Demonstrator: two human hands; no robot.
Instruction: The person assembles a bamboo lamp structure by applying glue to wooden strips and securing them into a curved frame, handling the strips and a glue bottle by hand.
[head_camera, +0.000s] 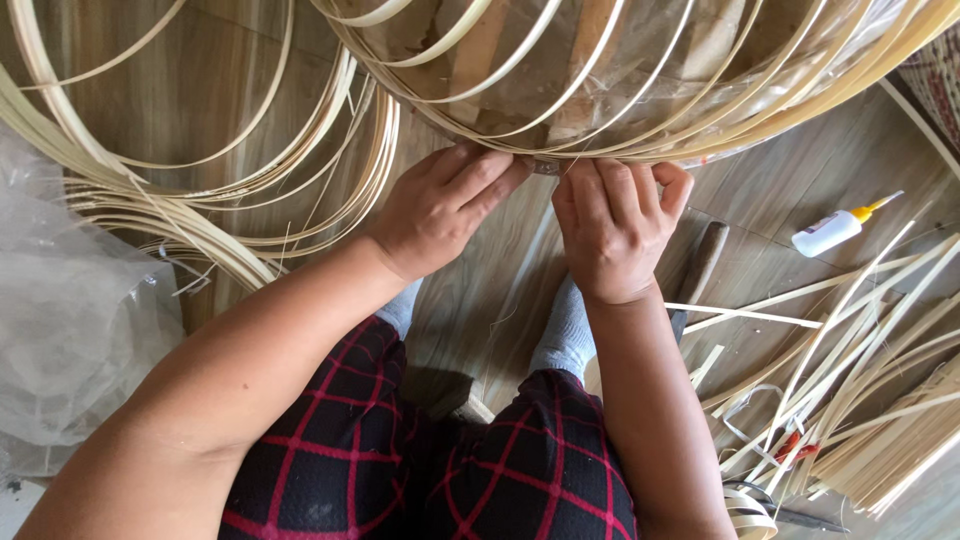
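Observation:
A big round frame of thin pale bamboo strips (640, 90) fills the top of the view, with clear plastic film inside it. My left hand (445, 205) and my right hand (615, 225) meet at its lower rim, where the strips bunch together. Both hands pinch that rim at a small dark joint (545, 166) between the fingertips. My legs in red-checked dark trousers and grey socks lie below the hands on the wooden floor (500, 290).
Loose coiled bamboo strips (200, 200) lie at left beside crumpled clear plastic (70, 320). Straight bamboo slats (860, 400) pile up at right, with a small white glue bottle (835, 228), a dark tool handle (700, 270) and red-handled scissors (790, 450).

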